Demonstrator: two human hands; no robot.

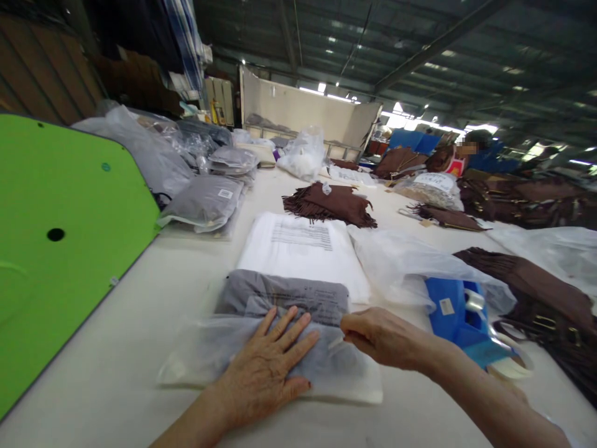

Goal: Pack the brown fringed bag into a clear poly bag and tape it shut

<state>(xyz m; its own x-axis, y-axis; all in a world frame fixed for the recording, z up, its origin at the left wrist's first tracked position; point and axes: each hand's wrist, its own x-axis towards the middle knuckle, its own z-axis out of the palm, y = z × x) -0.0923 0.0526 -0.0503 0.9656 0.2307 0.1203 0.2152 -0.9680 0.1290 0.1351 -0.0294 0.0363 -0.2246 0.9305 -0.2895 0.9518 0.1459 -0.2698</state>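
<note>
A frosted plastic bag [196,354] with a dark grey folded item [284,292] inside lies flat on the table in front of me. Its near part is folded over the grey item. My left hand [268,361] presses on the bag with its fingers spread. At the bag's right side, my right hand [377,336] is closed in a pinch, and a small pale strip [336,343] shows below its fingertips. Whether that strip is tape or bag film I cannot tell. Just beyond lies a stack of white printed bags [303,242].
A blue tape dispenser [448,311] and a tape roll [510,367] stand at right. Brown fringed pieces [333,202] and brown bags [536,292] lie beyond. Bagged grey items [200,202] are stacked at left beside a green panel [60,249]. A person [459,158] is far right.
</note>
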